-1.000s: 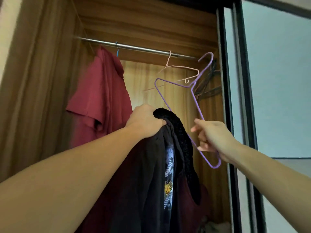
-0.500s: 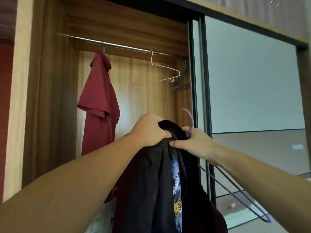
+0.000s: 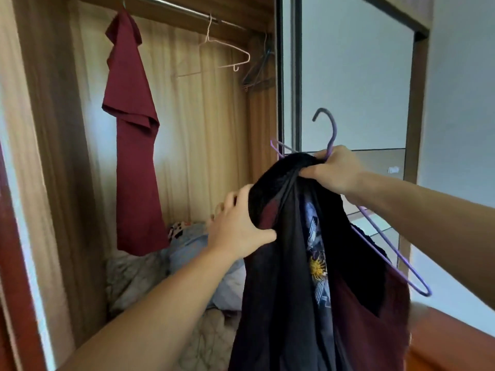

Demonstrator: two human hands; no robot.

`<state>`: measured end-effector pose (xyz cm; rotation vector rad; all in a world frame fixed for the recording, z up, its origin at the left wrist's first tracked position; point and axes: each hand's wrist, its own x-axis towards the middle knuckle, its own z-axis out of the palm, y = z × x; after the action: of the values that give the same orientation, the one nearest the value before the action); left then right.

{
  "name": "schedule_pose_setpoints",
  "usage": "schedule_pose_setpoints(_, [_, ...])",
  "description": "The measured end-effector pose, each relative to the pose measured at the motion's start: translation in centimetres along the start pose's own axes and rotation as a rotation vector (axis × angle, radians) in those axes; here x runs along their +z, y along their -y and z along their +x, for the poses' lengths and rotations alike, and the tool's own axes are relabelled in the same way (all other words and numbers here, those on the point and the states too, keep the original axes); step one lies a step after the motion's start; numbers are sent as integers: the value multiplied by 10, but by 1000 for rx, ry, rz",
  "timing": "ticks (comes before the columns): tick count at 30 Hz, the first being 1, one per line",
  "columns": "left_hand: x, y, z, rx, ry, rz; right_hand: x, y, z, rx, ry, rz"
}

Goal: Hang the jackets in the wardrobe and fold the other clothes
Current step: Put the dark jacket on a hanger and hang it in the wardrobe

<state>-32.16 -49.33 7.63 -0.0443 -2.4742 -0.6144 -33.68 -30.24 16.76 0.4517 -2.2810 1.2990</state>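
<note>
The black jacket (image 3: 284, 263) hides part of the purple hanger (image 3: 385, 236), both pinched by the right hand (image 3: 334, 170); the left hand (image 3: 241, 226) grips its fabric; the print is unreadable.

Both bare forearms reach forward. The left hand (image 3: 242, 228) clutches dark fabric, thumb in front; the right hand (image 3: 333, 170), higher, apparently pinches cloth and wire.
</note>
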Motion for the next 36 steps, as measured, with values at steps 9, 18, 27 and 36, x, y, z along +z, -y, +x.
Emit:
schedule_pose_setpoints(9, [58,-61,-28,-329,288,-1011,-92,-54,-52,134,-23,118])
schedule_pose_setpoints(18, [91,-118,-53,-282,757,-1152,-157,-76,-86,194,60,317])
schedule_pose_setpoints(27, [115,-151,-58,-269,574,-1085,-200,-116,-91,236,-46,274])
schedule_pose_setpoints(36, [60,-214,-20,-273,312,-952,-209,-173,-131,323,80,163])
